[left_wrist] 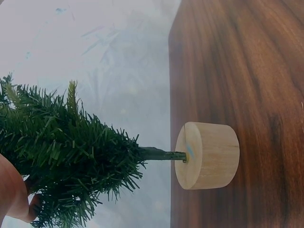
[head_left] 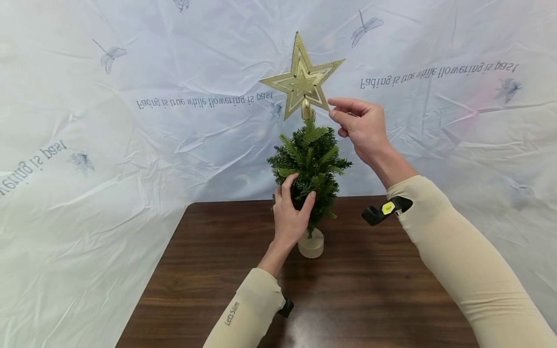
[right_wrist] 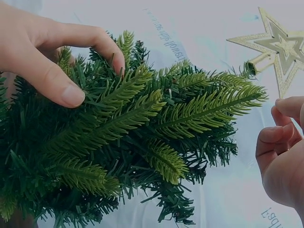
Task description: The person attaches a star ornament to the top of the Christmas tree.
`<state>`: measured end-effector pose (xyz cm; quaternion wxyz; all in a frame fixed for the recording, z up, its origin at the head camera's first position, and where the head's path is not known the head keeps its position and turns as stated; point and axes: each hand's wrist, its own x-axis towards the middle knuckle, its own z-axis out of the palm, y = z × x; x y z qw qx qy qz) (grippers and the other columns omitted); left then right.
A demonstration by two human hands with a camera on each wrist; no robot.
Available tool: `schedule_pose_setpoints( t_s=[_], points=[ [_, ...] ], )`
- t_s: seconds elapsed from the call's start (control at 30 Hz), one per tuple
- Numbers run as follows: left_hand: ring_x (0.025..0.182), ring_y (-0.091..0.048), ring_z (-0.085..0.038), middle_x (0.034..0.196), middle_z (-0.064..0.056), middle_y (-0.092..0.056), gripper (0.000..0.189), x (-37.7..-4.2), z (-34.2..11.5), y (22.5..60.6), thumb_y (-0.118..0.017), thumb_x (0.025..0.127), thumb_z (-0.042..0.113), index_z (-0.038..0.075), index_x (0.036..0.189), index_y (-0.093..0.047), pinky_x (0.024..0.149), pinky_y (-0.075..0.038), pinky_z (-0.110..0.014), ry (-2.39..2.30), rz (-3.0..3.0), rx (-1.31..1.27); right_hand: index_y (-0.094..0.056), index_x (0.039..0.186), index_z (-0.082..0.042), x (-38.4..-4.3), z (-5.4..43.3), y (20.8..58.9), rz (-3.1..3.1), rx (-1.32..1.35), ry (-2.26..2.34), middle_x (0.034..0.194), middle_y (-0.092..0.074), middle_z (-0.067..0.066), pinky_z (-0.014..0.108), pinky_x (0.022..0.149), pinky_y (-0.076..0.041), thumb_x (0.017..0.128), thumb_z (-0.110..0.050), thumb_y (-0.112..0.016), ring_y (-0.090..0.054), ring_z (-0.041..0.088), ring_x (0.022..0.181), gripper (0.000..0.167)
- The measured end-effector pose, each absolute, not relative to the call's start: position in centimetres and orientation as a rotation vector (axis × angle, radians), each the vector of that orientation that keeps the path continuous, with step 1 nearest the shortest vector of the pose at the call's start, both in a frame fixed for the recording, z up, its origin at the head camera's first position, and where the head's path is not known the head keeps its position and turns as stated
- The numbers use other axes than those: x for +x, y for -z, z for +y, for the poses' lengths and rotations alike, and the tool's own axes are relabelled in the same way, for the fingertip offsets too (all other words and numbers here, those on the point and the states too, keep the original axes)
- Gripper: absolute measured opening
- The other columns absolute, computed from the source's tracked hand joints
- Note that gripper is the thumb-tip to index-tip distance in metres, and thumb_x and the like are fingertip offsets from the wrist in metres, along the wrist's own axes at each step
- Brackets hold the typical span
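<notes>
A small artificial Christmas tree (head_left: 319, 147) stands upright on its round wooden base (head_left: 311, 247). At its top sits a gold star topper (head_left: 302, 83), its socket over the uppermost sprig and its body tilted a little. My right hand (head_left: 365, 123) pinches the star's lower right point between thumb and index finger. Lower down, my left hand (head_left: 290, 217) holds the tree from the front left, fingers and thumb curled into the branches; some fingertips are hidden by needles. The left wrist view shows the bare green trunk running into the base (left_wrist: 213, 156).
The tree stands near the far edge of a dark brown wooden table (head_left: 209, 261). Behind hangs a creased pale cloth (head_left: 196, 159) printed with dragonflies and mirrored lettering. A black strap (head_left: 378, 212) circles the right wrist.
</notes>
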<state>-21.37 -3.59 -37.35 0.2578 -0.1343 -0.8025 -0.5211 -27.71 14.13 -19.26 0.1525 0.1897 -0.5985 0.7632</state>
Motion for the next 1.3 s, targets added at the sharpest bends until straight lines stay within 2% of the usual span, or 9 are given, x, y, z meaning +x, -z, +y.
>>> schedule_pose_setpoints(
  t_s=[0.3, 0.5, 0.8, 0.93, 1.0, 1.17, 1.3],
  points=[
    [0.132, -0.051, -0.044, 0.159, -0.015, -0.041, 0.059, -21.3, -3.4, 37.3, -0.063, 0.106, 0.04, 0.031, 0.158, -0.039, 0.104, -0.034, -0.072, 1.409, -2.174, -0.381, -0.082, 0.114, -0.004, -27.6, 15.3, 20.0, -1.74, 0.509, -2.189, 0.085, -0.073, -0.002, 0.024, 0.054, -0.04, 0.094, 0.003, -0.075, -0.044, 0.011, 0.06, 0.022],
    [0.129, -0.052, -0.044, 0.157, -0.017, -0.041, 0.059, -21.3, -3.2, 37.2, -0.063, 0.106, 0.039, 0.031, 0.159, -0.038, 0.104, -0.035, -0.072, 1.412, -2.181, -0.385, -0.085, 0.107, -0.012, -27.3, 17.0, 21.2, -1.76, 0.443, -2.163, 0.086, -0.072, -0.003, 0.024, 0.054, -0.041, 0.095, 0.001, -0.075, -0.042, 0.01, 0.059, 0.021],
    [0.122, -0.056, -0.051, 0.158, -0.017, -0.041, 0.058, -21.0, -3.2, 37.1, -0.064, 0.106, 0.037, 0.032, 0.159, -0.039, 0.095, -0.047, -0.069, 1.405, -2.167, -0.407, -0.084, 0.111, -0.01, -26.6, 19.7, 23.6, -1.814, 0.35, -2.17, 0.087, -0.073, -0.005, 0.022, 0.056, -0.044, 0.095, -0.002, -0.077, -0.042, 0.011, 0.061, 0.02],
    [0.13, -0.055, -0.049, 0.161, -0.016, -0.04, 0.06, -20.9, -3.5, 36.9, -0.064, 0.106, 0.036, 0.033, 0.16, -0.037, 0.097, -0.047, -0.069, 1.413, -2.179, -0.42, -0.084, 0.112, -0.011, -26.3, 20.6, 24.7, -1.867, 0.309, -2.108, 0.087, -0.071, -0.007, 0.021, 0.057, -0.047, 0.095, -0.007, -0.078, -0.043, 0.01, 0.063, 0.018],
    [0.137, -0.051, -0.052, 0.165, -0.018, -0.035, 0.061, -20.7, -3.7, 36.8, -0.064, 0.107, 0.036, 0.034, 0.161, -0.036, 0.099, -0.046, -0.072, 1.417, -2.2, -0.421, -0.084, 0.113, -0.011, -26.1, 21.1, 25.3, -1.895, 0.286, -2.082, 0.086, -0.071, -0.007, 0.02, 0.058, -0.048, 0.095, -0.01, -0.079, -0.044, 0.01, 0.064, 0.019],
    [0.154, -0.027, -0.058, 0.173, -0.023, -0.015, 0.062, -20.5, -4.2, 36.7, -0.063, 0.107, 0.037, 0.035, 0.162, -0.035, 0.105, -0.038, -0.081, 1.415, -2.243, -0.423, -0.085, 0.111, -0.014, -25.8, 22.3, 26.9, -1.961, 0.216, -2.01, 0.089, -0.075, -0.012, 0.019, 0.059, -0.052, 0.095, -0.012, -0.08, -0.05, 0.007, 0.064, 0.016],
    [0.152, -0.032, -0.059, 0.176, -0.021, -0.003, 0.062, -20.2, -4.6, 36.4, -0.063, 0.107, 0.038, 0.036, 0.162, -0.037, 0.104, -0.04, -0.079, 1.391, -2.237, -0.426, -0.085, 0.109, -0.014, -25.6, 23.4, 28.3, -1.979, 0.208, -2.01, 0.091, -0.077, -0.013, 0.018, 0.059, -0.052, 0.096, -0.011, -0.079, -0.052, 0.006, 0.065, 0.015]
  ],
)
